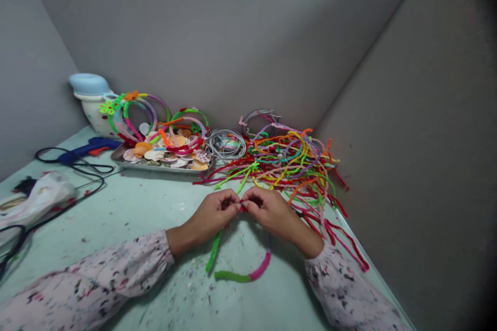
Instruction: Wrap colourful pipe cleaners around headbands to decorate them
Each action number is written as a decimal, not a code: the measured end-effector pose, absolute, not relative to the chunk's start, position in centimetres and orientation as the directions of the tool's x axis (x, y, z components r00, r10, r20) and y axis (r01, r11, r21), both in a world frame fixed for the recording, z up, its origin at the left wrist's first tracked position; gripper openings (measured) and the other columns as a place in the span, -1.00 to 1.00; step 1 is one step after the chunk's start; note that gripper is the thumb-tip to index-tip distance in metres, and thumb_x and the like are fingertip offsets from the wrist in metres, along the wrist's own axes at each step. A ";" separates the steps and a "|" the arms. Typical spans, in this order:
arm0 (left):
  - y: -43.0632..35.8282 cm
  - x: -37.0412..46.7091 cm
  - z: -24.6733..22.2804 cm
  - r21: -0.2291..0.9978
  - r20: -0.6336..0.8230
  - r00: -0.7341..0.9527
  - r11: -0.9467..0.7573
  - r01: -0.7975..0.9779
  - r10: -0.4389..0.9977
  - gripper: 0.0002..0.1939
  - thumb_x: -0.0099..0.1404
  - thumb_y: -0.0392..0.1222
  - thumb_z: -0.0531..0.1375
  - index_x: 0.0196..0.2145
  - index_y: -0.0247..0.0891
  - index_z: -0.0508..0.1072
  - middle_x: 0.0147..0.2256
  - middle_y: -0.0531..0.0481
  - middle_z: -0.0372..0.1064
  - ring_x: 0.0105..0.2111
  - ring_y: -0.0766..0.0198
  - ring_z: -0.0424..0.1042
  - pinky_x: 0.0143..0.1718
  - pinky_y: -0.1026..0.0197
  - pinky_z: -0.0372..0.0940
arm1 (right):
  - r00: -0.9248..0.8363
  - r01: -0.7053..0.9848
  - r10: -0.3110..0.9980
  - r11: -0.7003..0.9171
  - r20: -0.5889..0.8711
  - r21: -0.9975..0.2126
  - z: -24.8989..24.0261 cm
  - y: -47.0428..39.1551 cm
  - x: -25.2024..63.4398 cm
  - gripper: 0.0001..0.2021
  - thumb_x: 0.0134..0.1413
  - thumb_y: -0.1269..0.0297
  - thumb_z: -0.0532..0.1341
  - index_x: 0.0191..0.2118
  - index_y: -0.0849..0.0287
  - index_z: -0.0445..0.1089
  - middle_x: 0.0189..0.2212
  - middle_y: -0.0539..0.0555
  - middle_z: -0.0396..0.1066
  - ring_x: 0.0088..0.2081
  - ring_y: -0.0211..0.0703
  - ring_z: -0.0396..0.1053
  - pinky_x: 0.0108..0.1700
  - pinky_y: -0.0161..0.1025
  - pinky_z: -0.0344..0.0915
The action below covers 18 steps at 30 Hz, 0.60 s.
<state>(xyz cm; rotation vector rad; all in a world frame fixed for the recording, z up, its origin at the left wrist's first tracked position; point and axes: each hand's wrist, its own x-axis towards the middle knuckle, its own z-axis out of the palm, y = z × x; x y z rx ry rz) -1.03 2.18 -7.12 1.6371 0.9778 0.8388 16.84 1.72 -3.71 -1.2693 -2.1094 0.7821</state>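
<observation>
My left hand (217, 212) and my right hand (269, 210) meet at the middle of the table, thumbs and forefingers pinched on a small red fuzzy piece (243, 206) between them. Below the left hand hangs a green fuzzy strip (213, 254). A curved strip, green, pink and purple (259, 270), runs from beneath the right hand over the tabletop. Whether these strips join the red piece is hidden by the fingers. Just beyond the hands lies a bright green pipe cleaner (243, 169).
Beyond the hands lie a metal tray (155, 167) of shells and fuzzy rings, coiled grey wire (226, 145) and a heap of coloured pipe cleaners (298, 152). To the left are a blue glue gun (83, 150), black cable (91, 175), plastic bag (48, 196) and blue-lidded container (93, 106).
</observation>
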 end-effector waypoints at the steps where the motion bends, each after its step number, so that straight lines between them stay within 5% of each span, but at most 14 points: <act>1: 2.2 -1.1 -7.1 0.963 0.066 0.429 -0.170 0.209 0.901 -0.86 0.22 -0.17 0.08 -0.41 -0.30 0.33 -0.57 0.14 0.19 -0.62 0.44 0.17 -0.59 0.39 0.09 | -0.400 0.588 0.902 0.386 0.160 -0.711 -3.7 1.7 16.8 -0.86 0.05 0.44 0.12 -0.33 0.17 0.43 -0.43 -0.03 0.44 -0.40 -0.28 0.31 -0.35 -0.36 0.16; 18: 1.9 -1.1 -6.9 0.871 0.157 0.446 -0.336 0.358 0.881 -0.89 0.16 -0.25 0.08 -0.48 -0.30 0.33 -0.58 0.14 0.18 -0.55 0.41 0.13 -0.54 0.36 0.01 | -0.437 0.660 0.887 0.429 0.150 -0.617 -3.6 1.1 16.6 -0.89 0.05 0.44 0.12 -0.39 0.17 0.38 -0.50 -0.04 0.39 -0.47 -0.30 0.25 -0.41 -0.37 0.08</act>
